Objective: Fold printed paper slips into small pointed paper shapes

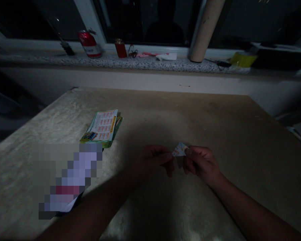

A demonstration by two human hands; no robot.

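Both my hands meet over the middle of a beige table (215, 124), pinching a small folded piece of printed paper (179, 149) between them. My left hand (154, 160) holds its left edge with thumb and fingers closed. My right hand (202, 163) grips its right side, fingers curled. The paper is held a little above the tabletop. A stack of printed leaflets (102, 129) lies to the left of my hands.
A blurred-out flat object (70, 180) lies at the table's near left. Behind the table runs a speckled window sill (140, 63) with a red can (89, 44), a small red jar (120, 48), a cardboard tube (205, 30) and a yellow object (243, 59).
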